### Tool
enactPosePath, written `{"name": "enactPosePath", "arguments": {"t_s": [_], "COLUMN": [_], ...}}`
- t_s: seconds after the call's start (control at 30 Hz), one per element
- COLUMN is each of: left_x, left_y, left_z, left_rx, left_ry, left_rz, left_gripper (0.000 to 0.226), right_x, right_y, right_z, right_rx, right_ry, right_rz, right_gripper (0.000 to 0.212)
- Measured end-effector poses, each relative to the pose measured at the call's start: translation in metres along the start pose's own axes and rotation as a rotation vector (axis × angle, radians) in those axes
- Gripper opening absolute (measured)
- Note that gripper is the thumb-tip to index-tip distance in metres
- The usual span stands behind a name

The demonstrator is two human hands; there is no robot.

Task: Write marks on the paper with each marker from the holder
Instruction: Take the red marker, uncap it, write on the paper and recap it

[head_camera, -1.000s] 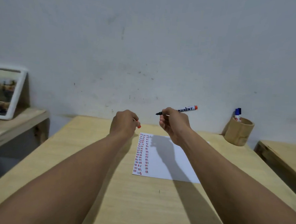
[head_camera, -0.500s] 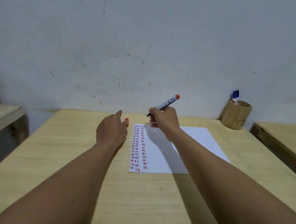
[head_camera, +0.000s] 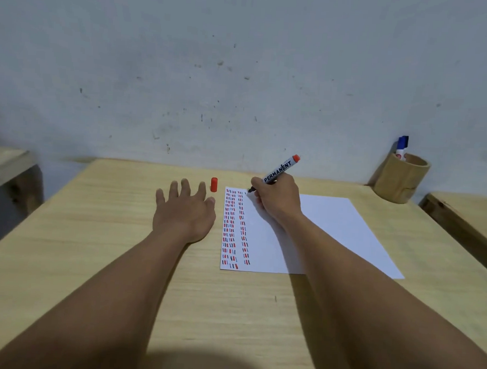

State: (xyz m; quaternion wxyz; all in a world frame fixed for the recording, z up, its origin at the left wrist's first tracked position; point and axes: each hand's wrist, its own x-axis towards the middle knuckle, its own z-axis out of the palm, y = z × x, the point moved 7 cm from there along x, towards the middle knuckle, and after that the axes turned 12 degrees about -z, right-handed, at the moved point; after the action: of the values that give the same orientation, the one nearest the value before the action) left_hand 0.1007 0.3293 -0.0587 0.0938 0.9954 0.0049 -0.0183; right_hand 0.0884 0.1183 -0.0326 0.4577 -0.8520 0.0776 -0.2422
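A white sheet of paper (head_camera: pixel 327 232) lies on the wooden table, with columns of short red, black and blue marks down its left side. My right hand (head_camera: pixel 278 199) grips a permanent marker (head_camera: pixel 278 172) with a red end, its tip touching the paper's top edge beside the marks. The marker's red cap (head_camera: pixel 213 184) stands upright on the table just left of the paper. My left hand (head_camera: pixel 185 212) rests flat and empty on the table, fingers spread, beside the cap. A bamboo holder (head_camera: pixel 401 179) at the back right contains a blue marker (head_camera: pixel 402 148).
The wooden table (head_camera: pixel 90 246) backs onto a grey wall. A lower wooden shelf (head_camera: pixel 4 167) sits to the left and another wooden surface (head_camera: pixel 468 215) to the right, past the holder.
My left hand set the red cap down on the table and opened flat. My right hand lowered the marker tip to the paper. The camera tilted downward.
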Motion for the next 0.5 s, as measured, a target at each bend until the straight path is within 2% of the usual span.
{"name": "enactPosePath", "arguments": {"t_s": [0.27,0.5], "left_x": [0.0013,0.0009], "left_y": [-0.0004,-0.0002], "left_z": [0.0012,0.0001], "left_rx": [0.025,0.021], "left_ry": [0.004,0.008], "left_rz": [-0.007,-0.009], "left_gripper": [0.063,0.063], "right_x": [0.0030,0.0056], "right_y": [0.0042,0.0074], "right_z": [0.0051,0.0081], "right_rx": [-0.008,-0.009], "right_ry": [-0.014,-0.026], "right_rz": [-0.018,-0.021], "right_gripper": [0.027,0.025]}}
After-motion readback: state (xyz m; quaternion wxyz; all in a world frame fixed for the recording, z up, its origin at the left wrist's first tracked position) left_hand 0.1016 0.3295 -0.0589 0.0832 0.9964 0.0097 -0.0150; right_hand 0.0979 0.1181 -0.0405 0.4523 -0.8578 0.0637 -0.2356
